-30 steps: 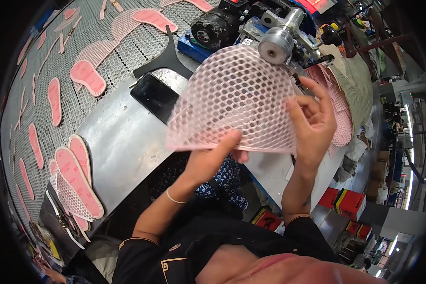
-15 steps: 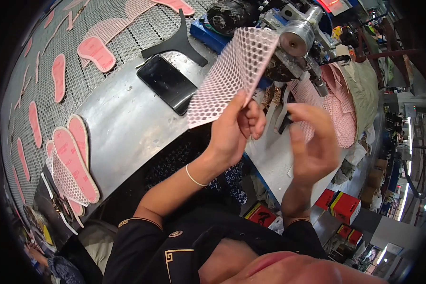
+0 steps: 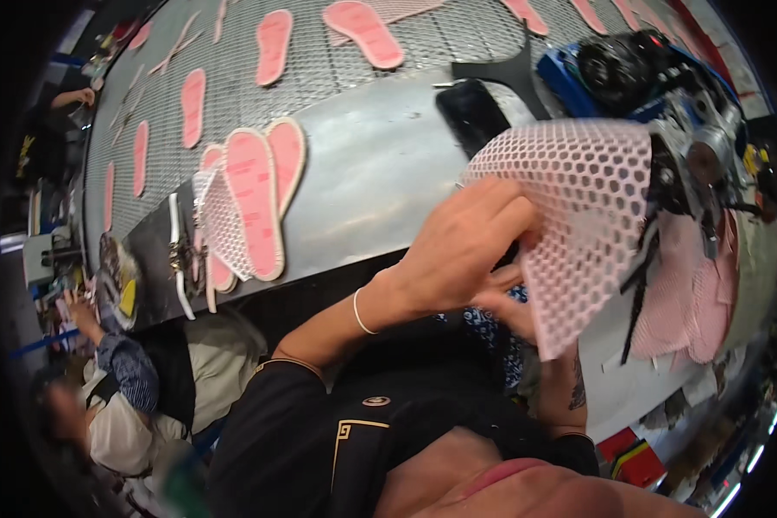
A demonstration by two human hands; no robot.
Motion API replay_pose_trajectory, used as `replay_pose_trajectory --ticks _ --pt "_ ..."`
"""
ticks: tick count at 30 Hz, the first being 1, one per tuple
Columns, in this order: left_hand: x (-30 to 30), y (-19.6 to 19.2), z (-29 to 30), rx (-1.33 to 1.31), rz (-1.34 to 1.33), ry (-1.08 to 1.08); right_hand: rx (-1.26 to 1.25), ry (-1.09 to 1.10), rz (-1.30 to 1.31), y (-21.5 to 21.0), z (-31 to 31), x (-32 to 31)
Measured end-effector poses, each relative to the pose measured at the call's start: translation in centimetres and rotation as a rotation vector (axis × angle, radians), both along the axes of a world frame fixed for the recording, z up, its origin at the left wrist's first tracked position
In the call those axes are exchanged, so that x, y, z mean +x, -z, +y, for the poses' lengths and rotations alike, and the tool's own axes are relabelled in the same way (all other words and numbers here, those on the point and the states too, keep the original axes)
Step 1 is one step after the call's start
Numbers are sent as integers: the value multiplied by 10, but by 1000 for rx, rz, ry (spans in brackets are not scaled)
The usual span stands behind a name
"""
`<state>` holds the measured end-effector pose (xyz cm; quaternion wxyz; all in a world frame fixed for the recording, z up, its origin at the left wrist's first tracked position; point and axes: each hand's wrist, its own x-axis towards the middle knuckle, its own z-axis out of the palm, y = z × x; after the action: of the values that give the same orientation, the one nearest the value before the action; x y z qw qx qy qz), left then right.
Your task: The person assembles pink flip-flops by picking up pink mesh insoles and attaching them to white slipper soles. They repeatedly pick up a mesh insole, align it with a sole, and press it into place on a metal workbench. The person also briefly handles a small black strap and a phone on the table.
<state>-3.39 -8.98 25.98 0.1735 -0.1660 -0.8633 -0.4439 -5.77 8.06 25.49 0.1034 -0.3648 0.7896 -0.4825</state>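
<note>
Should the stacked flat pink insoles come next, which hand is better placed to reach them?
Probably the left: the left hand is nearer the insoles; the right hand is farther away, partly behind the pink honeycomb-mesh sheet.

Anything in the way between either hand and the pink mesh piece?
Nothing visible. The left hand has its curled fingers at the left edge of the pink mesh piece. The right hand is partly hidden behind the mesh's lower part, so its contact there can't be judged.
</note>
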Motion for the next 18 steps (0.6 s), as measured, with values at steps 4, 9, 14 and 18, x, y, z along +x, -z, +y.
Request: replay_pose_trajectory --ticks 4,9,14,18 --pt "5 -8 -39 104 -4 -57 -456 228 -200 24 -27 -14" --pt "-59 42 -231 -580 185 -865 -700 282 -280 31 -25 -34" --pt "-115 103 -322 -701 -458 -1138 -827 152 -515 18 -36 -50" --pt "-126 98 -340 -583 -590 -1136 -714 -6 -457 10 -53 -72"
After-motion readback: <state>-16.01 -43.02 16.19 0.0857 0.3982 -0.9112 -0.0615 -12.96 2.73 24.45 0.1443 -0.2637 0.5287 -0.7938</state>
